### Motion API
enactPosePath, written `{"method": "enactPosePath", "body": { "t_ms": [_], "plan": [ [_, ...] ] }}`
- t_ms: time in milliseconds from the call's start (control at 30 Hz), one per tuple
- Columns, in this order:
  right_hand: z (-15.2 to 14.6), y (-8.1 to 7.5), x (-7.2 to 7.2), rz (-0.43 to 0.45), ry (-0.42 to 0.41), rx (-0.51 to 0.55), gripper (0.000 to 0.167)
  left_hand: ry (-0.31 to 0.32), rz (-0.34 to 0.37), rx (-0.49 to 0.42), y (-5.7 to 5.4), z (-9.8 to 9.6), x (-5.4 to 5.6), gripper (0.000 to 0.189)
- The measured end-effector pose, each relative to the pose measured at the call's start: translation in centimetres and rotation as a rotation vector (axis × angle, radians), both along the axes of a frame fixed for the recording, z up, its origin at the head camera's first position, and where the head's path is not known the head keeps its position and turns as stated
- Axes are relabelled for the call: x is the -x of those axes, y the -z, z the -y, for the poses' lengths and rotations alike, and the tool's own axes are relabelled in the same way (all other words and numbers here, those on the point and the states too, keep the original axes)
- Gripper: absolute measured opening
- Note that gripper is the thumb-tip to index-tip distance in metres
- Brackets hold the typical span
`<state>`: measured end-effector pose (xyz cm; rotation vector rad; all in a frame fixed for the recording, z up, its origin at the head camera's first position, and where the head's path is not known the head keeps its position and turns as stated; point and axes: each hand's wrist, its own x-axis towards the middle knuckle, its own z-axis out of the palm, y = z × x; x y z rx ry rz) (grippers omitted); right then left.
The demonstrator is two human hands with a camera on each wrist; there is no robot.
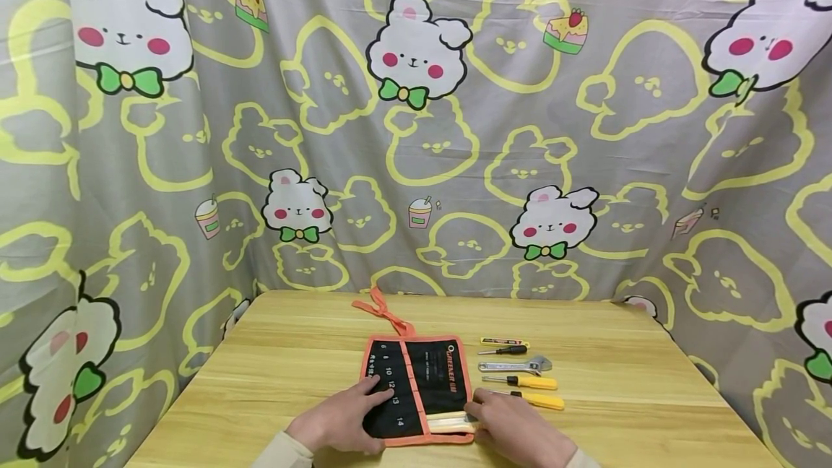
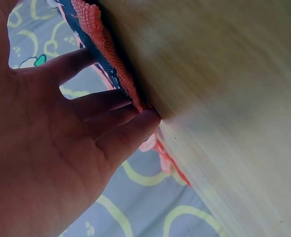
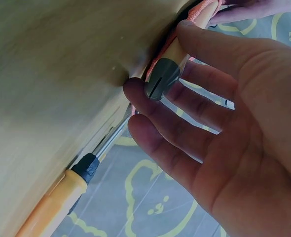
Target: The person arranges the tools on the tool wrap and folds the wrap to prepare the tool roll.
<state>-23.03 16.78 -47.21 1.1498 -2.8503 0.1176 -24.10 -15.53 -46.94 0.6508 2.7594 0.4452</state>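
right hand point(image 1: 516, 425) (nearer): pinches pale tool point(image 1: 448, 422) | tool: leftward, long axis crosswise, along pouch's point(image 1: 438, 385) near edge | left hand point(image 1: 344, 414): fingers apart, on pouch

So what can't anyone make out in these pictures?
- Head view: small print on the black pouch, too small.
- Head view: part of the pale, grey-ended tool, covered by the right hand.
- Right wrist view: handle end of the yellow screwdriver, cut off by the bottom edge.
- Left wrist view: part of the pouch, cut off by the top edge.
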Motion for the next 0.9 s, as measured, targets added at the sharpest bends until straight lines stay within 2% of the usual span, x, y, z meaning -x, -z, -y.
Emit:
{"method": "enactPosePath", "body": {
  "t_ms": [333, 533, 700, 900],
  "plan": [
    [0.6, -0.2, -0.1, -0.005, 0.028, -0.018, 0.011, 0.0, -0.002, 0.002, -0.1, 0.0, 0.0, 0.08],
    [0.3, -0.2, 0.0, 0.039, 0.039, -0.004, 0.015, -0.003, 0.006, 0.0, 0.0, 0.0, 0.0, 0.079],
    [-0.5, -0.4, 0.1, 0.101, 0.045, 0.051, 0.016, -0.002, 0.019, 0.001, 0.2, 0.1, 0.2, 0.079],
    [-1.3, -0.5, 0.4, 0.105, 0.048, 0.054, 0.017, 0.002, 0.025, 0.001, 0.2, 0.1, 0.2, 0.079]
  ]
}}
